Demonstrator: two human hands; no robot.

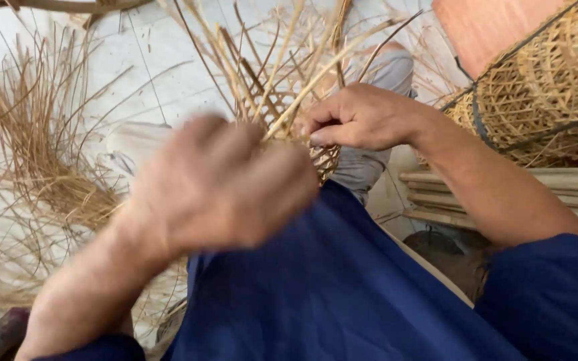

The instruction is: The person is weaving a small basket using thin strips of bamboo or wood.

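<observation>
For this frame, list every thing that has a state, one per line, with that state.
Half-woven basket: unfinished, loose strips sticking up from it.
Right hand: fingers closed, gripping the basket's weave.
Left hand: motion-blurred, closed on a strip.
Finished baskets: stacked, tilted on their sides.
Loose strips: scattered in a tangled heap on the floor.
Flat slats: stacked lying flat.
</observation>
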